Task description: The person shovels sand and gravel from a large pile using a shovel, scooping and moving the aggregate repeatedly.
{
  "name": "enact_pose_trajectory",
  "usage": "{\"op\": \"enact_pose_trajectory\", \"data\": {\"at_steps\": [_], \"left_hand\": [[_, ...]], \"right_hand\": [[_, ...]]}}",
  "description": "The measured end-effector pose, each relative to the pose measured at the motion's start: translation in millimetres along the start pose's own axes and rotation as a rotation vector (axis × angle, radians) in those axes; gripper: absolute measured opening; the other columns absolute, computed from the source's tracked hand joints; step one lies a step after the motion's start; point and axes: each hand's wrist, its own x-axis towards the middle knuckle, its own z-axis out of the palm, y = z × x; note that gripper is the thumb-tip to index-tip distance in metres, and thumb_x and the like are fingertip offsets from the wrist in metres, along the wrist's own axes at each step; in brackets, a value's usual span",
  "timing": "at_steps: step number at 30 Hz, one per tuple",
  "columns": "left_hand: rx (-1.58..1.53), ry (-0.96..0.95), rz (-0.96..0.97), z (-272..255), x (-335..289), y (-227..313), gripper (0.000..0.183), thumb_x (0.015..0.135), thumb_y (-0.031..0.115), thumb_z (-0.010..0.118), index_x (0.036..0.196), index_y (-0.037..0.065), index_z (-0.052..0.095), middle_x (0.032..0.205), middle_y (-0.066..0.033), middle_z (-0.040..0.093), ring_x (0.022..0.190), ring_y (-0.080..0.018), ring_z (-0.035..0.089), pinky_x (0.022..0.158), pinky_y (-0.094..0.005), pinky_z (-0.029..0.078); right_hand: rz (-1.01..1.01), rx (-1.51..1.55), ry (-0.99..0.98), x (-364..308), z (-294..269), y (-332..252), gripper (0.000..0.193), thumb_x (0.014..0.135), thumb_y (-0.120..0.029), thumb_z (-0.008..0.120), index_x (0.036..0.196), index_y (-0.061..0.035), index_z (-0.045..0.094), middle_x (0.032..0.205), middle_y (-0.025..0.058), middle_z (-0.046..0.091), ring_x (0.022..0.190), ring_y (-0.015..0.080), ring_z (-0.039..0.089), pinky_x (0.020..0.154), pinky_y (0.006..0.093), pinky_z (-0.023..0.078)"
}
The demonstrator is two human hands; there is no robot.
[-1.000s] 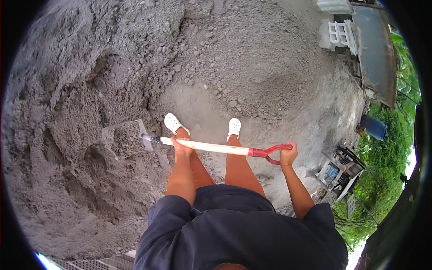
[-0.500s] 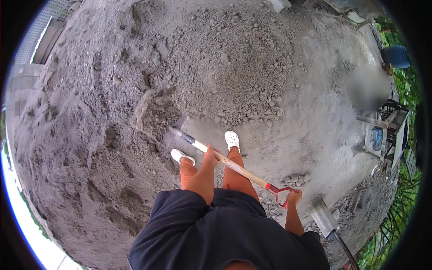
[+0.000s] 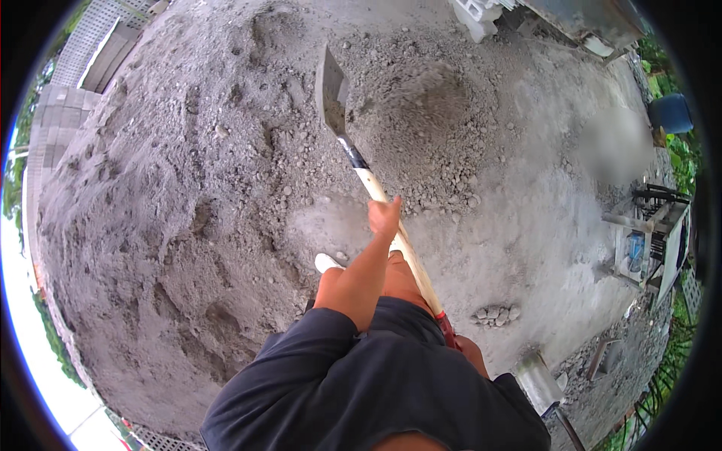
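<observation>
A shovel (image 3: 410, 252) with a pale wooden shaft and a red handle slants away from me. My left hand (image 3: 384, 218) is wrapped round the middle of its shaft. At the red handle end my right hand (image 3: 472, 355) is closed, partly hidden by the shirt and the handle. The metal blade (image 3: 331, 94) is tilted on edge, with hardly any gravel left on it. Just to its right, a blurred mass of grey gravel (image 3: 432, 98) is dropping onto a rounded gravel heap (image 3: 414, 161).
A large slope of grey gravel (image 3: 150, 225) rises on the left. Another shovel (image 3: 538, 383) lies at the lower right, near a small stone pile (image 3: 496, 315). Farther right stand a wooden frame (image 3: 635, 240) and a blue barrel (image 3: 669, 114). Hollow blocks (image 3: 477, 16) sit at the far edge.
Both hands have swung the shovel from the left slope forward and right. Its blade, heaped with gravel before, has tipped over, and the load has come off onto the heap.
</observation>
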Motion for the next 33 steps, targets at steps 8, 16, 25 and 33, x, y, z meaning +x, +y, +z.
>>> {"op": "enact_pose_trajectory", "data": {"at_steps": [8,16,25,33], "left_hand": [[-0.587,0.027,-0.111,-81.9,86.9,-128.4,0.047,0.07,0.039,0.069,0.076,-0.007,0.062,0.077,-0.0155,0.062,0.076,-0.022,0.059,0.068,-0.0387,0.045],[-1.222,0.126,-0.797,-186.0,129.7,-273.8,0.04,0.073,0.035,0.069,0.08,-0.003,0.061,0.066,-0.0109,0.059,0.058,-0.0241,0.058,0.052,-0.0383,0.047],[-2.021,0.204,-1.016,-182.7,148.6,-459.2,0.036,0.082,0.037,0.058,0.094,0.007,0.041,0.068,-0.0093,0.042,0.055,-0.025,0.049,0.06,-0.0528,0.05],[-1.985,0.214,-0.859,-235.8,128.4,-452.9,0.061,0.076,0.062,0.051,0.104,0.007,0.049,0.083,-0.0103,0.059,0.072,-0.025,0.061,0.055,-0.043,0.048]], "right_hand": [[-0.391,-0.156,0.476,16.6,14.4,-47.2,0.015,0.071,-0.005,0.056,0.084,0.002,0.056,0.065,0.0098,0.052,0.05,0.022,0.052,0.045,0.0337,0.044],[-0.982,-0.836,0.55,-135.4,285.5,-119.9,0.034,0.072,0.0,0.051,0.106,-0.0002,0.05,0.081,0.0112,0.058,0.07,0.0227,0.057,0.064,0.0319,0.049],[-1.757,-1.952,-0.451,-175.5,512.2,-54.4,0.023,0.073,-0.025,0.05,0.063,-0.007,0.059,0.078,0.0062,0.061,0.091,0.0245,0.055,0.102,0.0512,0.024],[-2.002,-2.129,-1.293,-89.2,609.8,27.5,0.023,0.069,-0.022,0.056,0.052,-0.0089,0.048,0.055,0.0066,0.047,0.057,0.0255,0.047,0.061,0.0369,0.036]]}}
